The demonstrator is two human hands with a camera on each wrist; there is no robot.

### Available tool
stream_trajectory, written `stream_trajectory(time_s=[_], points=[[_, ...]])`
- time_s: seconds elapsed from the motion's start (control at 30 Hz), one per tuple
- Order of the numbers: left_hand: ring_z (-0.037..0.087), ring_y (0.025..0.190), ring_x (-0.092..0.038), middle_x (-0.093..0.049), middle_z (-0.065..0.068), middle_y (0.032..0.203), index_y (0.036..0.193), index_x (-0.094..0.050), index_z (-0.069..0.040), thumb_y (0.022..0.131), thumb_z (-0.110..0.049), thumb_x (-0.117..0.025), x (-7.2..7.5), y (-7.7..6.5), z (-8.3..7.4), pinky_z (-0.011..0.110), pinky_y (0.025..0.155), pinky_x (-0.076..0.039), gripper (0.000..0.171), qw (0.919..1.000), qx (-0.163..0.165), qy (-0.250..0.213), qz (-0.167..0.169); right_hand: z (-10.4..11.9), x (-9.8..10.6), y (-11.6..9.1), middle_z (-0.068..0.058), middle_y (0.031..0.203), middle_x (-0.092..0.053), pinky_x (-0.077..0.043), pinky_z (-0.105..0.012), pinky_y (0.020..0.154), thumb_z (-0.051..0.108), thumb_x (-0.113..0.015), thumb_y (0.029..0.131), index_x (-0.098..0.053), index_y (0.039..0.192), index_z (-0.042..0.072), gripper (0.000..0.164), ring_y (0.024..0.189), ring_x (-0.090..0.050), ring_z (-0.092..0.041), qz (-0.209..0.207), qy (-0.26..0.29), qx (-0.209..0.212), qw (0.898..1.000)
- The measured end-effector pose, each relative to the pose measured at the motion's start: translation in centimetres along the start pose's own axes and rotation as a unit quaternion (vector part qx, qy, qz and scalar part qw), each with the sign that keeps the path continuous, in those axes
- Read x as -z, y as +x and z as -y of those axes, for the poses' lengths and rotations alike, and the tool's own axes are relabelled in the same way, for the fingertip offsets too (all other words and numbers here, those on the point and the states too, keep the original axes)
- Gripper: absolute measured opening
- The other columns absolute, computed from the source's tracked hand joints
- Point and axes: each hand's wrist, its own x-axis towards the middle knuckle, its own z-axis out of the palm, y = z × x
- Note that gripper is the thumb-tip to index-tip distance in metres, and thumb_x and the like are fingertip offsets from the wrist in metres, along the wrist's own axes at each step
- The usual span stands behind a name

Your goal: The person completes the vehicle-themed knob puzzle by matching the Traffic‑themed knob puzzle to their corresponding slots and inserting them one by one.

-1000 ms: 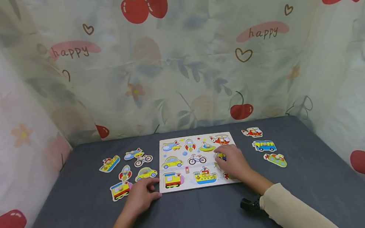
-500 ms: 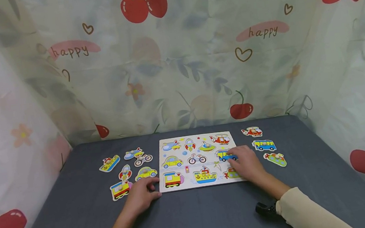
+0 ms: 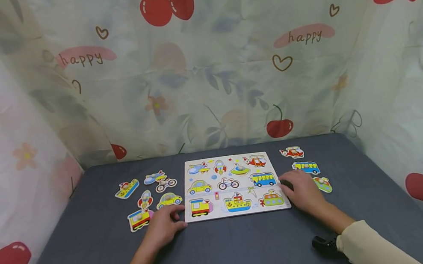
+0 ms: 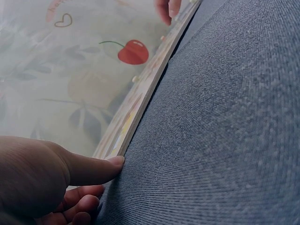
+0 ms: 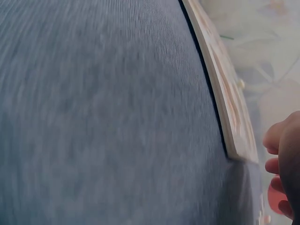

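A wooden puzzle board (image 3: 218, 195) with printed vehicle pictures lies flat on the table. My left hand (image 3: 162, 228) is at its front left corner; in the left wrist view the straight thumb (image 4: 96, 168) touches the board's edge, with the other fingers loosely bent. My right hand (image 3: 303, 191) is beside the board's right edge with bent fingers and nothing visible in them. It partly covers the submarine piece (image 3: 323, 184). Just behind it lies the bus piece (image 3: 306, 167). In the right wrist view the fingers (image 5: 276, 138) are apart from the board's corner (image 5: 239, 152).
The helicopter piece (image 3: 292, 152) lies at the back right. On the left are loose knobbed pieces: ship (image 3: 127, 190), plane (image 3: 153, 178), bicycle (image 3: 166, 185), rocket (image 3: 145, 200), car (image 3: 169, 201) and train (image 3: 139, 220). A printed curtain (image 3: 206, 85) surrounds the dark table (image 3: 231, 250).
My right hand has moved right, off the board's face, uncovering the printed bus and submarine; it now partly hides the loose submarine piece. My left hand stays at the corner.
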Motion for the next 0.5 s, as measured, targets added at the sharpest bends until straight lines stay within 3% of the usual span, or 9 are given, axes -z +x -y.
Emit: stream_trajectory(time_s=[0.5], points=[[0.015, 0.069, -0.048, -0.053, -0.001, 0.076, 0.111, -0.072, -0.007, 0.07, -0.008, -0.085, -0.1, -0.1, 0.1, 0.033, 0.065, -0.038, 0.043, 0.9997, -0.019, 0.0, -0.014, -2.8, 1.3, -1.6, -0.017, 0.107, -0.068, -0.037, -0.06, 0.091, 0.011, -0.073, 0.083, -0.071, 0.106, 0.002, 0.025, 0.107, -0.057, -0.04, -0.026, -0.037, -0.021, 0.999]])
